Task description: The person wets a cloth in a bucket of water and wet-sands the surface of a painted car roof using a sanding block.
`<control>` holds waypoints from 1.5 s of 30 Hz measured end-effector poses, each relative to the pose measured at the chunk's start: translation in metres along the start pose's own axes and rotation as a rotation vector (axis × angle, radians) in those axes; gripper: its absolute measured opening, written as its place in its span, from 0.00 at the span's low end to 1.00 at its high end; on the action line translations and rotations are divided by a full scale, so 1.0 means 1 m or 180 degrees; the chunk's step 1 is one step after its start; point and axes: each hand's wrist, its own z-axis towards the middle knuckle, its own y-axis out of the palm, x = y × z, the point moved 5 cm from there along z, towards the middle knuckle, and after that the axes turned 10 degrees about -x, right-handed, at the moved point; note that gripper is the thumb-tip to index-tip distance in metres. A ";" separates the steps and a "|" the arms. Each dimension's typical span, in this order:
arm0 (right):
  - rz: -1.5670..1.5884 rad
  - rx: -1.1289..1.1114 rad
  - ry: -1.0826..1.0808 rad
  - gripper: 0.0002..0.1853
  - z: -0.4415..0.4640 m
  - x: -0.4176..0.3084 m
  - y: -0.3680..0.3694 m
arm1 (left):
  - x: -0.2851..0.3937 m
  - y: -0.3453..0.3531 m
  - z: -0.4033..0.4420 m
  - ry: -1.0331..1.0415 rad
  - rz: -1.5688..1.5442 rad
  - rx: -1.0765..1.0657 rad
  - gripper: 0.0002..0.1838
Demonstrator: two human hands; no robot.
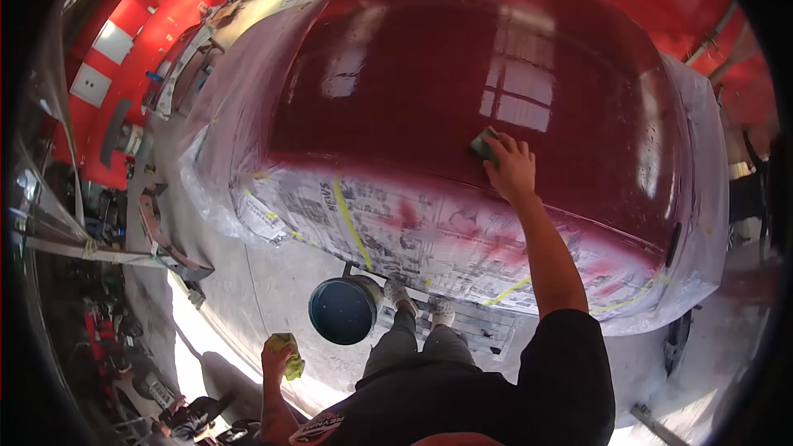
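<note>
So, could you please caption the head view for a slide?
Right hand holds a dark pad on the glossy red panel; left hand holds a yellow-green cloth.

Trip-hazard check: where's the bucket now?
Head view, left of center: the bucket sits just left of the person's shoes, below the newspaper masking in the picture, with the left hand to its lower left.

NEWS, in bold dark capitals, on newspaper sheeting (429, 241) below dark red panel (405, 99); word runs steeply up sheet, just beside yellow tape strip (351, 223). Other newsprint there: headlines and columns in plenty, too small and blurred from here, part of it under red spray. On black shirt (462, 400), chest print (322, 427): pale capitals, looks like REYN-something, rest unclear. Pale plate (157, 392) among clutter, lower left: dark marks, unreadable.
</note>
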 end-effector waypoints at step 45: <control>-0.1777 0.0001 -0.2817 0.23 0.216 -0.264 0.236 | -0.072 0.031 0.067 -0.0481 -0.0151 0.0122 0.40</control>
